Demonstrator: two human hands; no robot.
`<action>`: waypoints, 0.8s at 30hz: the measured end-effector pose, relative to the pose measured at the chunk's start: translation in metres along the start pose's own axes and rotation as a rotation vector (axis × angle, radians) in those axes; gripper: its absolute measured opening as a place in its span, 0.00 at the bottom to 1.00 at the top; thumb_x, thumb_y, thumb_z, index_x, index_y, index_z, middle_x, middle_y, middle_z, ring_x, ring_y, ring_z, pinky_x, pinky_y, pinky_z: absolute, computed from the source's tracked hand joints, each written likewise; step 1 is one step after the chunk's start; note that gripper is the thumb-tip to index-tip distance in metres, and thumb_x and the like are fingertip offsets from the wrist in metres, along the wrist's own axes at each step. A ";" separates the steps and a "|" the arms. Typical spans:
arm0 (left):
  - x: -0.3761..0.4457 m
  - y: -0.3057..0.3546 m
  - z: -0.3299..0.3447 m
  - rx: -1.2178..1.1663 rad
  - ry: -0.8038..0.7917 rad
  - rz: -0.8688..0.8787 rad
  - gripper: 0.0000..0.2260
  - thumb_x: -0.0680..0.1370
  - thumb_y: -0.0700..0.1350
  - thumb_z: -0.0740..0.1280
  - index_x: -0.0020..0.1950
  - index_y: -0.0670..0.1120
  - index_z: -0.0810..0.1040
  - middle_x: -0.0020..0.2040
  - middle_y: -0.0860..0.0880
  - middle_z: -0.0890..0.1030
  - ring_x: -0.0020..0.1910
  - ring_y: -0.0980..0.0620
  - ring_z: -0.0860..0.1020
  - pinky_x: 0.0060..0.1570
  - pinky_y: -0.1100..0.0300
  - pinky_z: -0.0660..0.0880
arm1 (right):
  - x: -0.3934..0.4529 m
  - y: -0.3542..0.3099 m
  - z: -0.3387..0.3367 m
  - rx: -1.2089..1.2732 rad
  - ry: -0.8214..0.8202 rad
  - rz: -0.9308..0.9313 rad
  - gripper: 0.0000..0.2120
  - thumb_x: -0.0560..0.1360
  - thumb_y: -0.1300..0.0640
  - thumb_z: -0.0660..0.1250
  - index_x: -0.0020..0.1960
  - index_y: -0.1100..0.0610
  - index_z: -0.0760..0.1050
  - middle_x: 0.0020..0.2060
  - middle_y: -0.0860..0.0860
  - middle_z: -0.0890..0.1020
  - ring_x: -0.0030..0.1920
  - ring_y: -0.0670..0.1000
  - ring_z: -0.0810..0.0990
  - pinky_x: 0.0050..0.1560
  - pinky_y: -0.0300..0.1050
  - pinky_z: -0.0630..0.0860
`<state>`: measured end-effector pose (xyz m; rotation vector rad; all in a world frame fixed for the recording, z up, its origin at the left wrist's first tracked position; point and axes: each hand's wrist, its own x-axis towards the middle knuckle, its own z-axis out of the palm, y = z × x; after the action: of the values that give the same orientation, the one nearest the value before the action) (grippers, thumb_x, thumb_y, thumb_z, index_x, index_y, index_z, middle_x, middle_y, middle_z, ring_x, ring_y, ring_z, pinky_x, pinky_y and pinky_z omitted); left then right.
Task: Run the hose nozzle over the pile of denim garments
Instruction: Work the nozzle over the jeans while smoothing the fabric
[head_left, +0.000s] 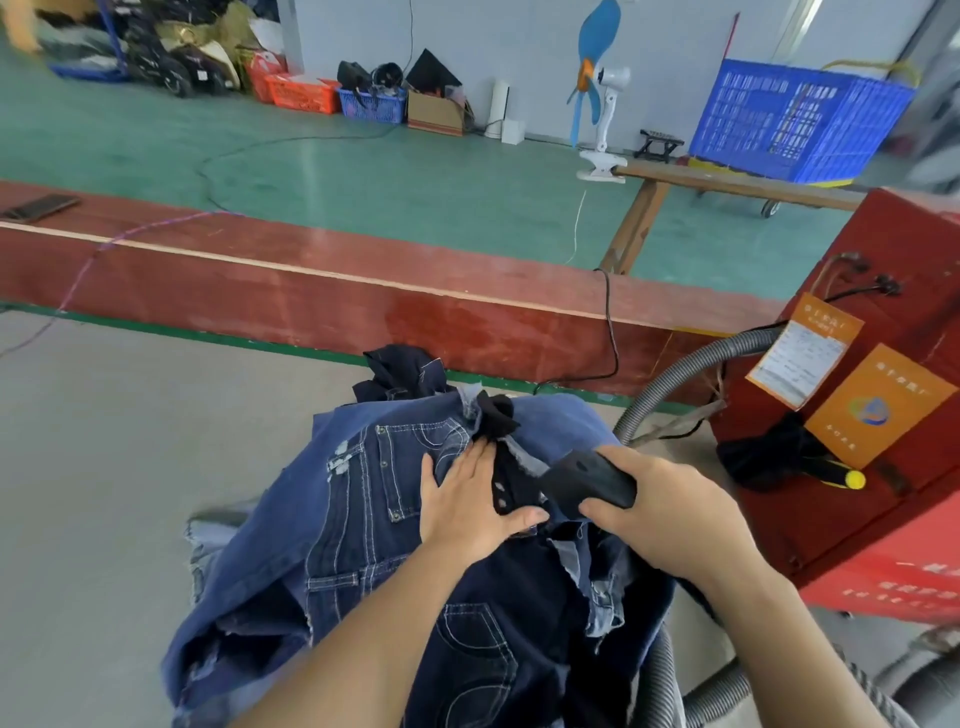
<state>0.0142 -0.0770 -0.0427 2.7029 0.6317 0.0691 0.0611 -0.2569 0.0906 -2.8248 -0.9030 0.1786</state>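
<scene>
The right hand (670, 512) squeezes the black nozzle (589, 484), tip maybe touching the jeans pile (395, 545) lying on the table. The left hand (467, 506) lies flat, at nine o'clock from it. A loose black scrap (496, 410) at twelve o'clock could get sucked in.

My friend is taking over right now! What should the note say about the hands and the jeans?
Left hand: open, pressing flat on the pile of denim garments.
Right hand: fingers curled round the black hose nozzle, its tip down at the pile's top.
Grey hose leads to the red machine.
Done: nozzle at the pile.
Left: run it over the other jeans.
</scene>
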 end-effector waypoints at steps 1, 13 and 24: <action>0.000 0.000 0.001 0.003 0.005 -0.003 0.49 0.67 0.78 0.54 0.80 0.51 0.46 0.80 0.56 0.48 0.78 0.57 0.48 0.73 0.43 0.34 | 0.000 -0.001 0.001 -0.022 0.005 -0.011 0.18 0.73 0.40 0.64 0.62 0.38 0.68 0.44 0.45 0.80 0.45 0.51 0.79 0.42 0.47 0.78; 0.000 0.005 0.004 -0.017 0.035 -0.025 0.52 0.66 0.76 0.61 0.79 0.50 0.44 0.79 0.55 0.48 0.78 0.57 0.49 0.72 0.42 0.34 | 0.017 -0.023 0.029 -0.153 0.008 -0.063 0.19 0.75 0.42 0.61 0.65 0.42 0.67 0.37 0.44 0.73 0.37 0.50 0.72 0.32 0.42 0.68; -0.002 0.007 0.001 -0.060 0.075 -0.042 0.51 0.68 0.71 0.61 0.79 0.47 0.41 0.79 0.53 0.50 0.77 0.55 0.52 0.73 0.43 0.34 | 0.032 -0.041 0.053 -0.183 0.072 -0.018 0.17 0.77 0.48 0.61 0.65 0.48 0.66 0.37 0.48 0.78 0.37 0.53 0.79 0.26 0.41 0.65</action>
<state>0.0156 -0.0841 -0.0407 2.6384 0.6969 0.1770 0.0549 -0.1986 0.0455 -2.9660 -0.9750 -0.0091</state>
